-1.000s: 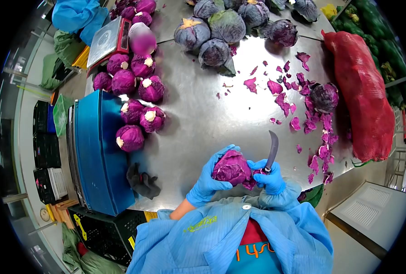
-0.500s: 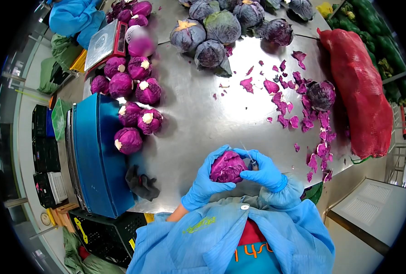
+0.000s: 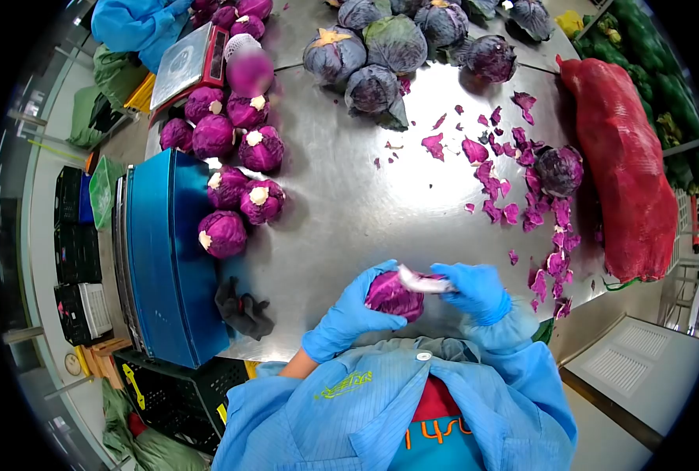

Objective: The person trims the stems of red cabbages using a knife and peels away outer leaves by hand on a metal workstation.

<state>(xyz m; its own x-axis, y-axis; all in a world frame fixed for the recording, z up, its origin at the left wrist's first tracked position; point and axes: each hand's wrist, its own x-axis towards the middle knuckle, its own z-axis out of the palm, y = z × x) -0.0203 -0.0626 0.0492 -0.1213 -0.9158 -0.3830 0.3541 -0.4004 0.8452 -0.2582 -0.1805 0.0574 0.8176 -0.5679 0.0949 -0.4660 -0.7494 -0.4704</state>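
Observation:
My left hand [image 3: 353,310], in a blue glove, is wrapped round the left side of a small purple cabbage [image 3: 393,298] near the table's front edge. At the cabbage's upper right, my gloved right hand [image 3: 477,292] is closed on a knife [image 3: 428,282]. The blade is pale and smeared by motion, and its tip end lies over the top of the cabbage. The fingers of my right hand hide the handle.
Trimmed purple cabbages [image 3: 225,188] sit left, beside a blue case [image 3: 177,263] and a scale [image 3: 184,67]. Darker cabbages [image 3: 395,47] lie at the back. Leaf scraps [image 3: 534,196] and a full red net sack [image 3: 624,169] are right. A dark cloth [image 3: 243,310] lies front left.
My right hand has moved a little right, away from the cabbage, and turned. The knife now points left across the cabbage instead of upward. My left hand still holds the cabbage. The view has shifted slightly.

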